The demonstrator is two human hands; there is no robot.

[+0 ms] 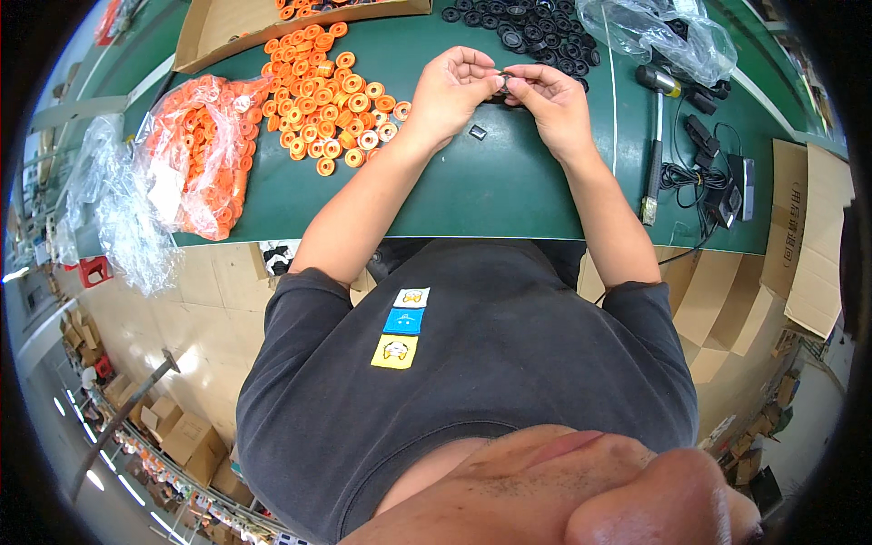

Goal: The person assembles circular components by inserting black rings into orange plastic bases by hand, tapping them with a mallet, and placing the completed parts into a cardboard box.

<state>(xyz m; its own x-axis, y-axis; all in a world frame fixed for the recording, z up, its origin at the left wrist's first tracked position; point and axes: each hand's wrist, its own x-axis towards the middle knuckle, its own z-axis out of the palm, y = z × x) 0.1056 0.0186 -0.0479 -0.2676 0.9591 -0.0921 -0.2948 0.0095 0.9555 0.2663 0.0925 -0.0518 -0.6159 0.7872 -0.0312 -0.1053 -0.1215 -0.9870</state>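
Observation:
Over the far part of the green table [509,195], my left hand [451,98] and my right hand [554,107] meet fingertip to fingertip. Both pinch a small dark piece [504,82]; its exact kind is too small and covered to make out. A little nearer to me lies a small black rectangular piece [478,132], untouched. Left of my left hand spreads a loose pile of orange ring-shaped wheels [327,100]. Just beyond my hands sits a heap of black wheels [545,32].
At the left, a clear plastic bag [204,154] bulges with orange wheels beside crumpled plastic film [127,218]. A cardboard tray [209,36] stands at the back. On the right lie a hammer [655,145], black cables [690,177] and another plastic bag [672,36]. Cardboard boxes [799,236] stand beyond the right edge.

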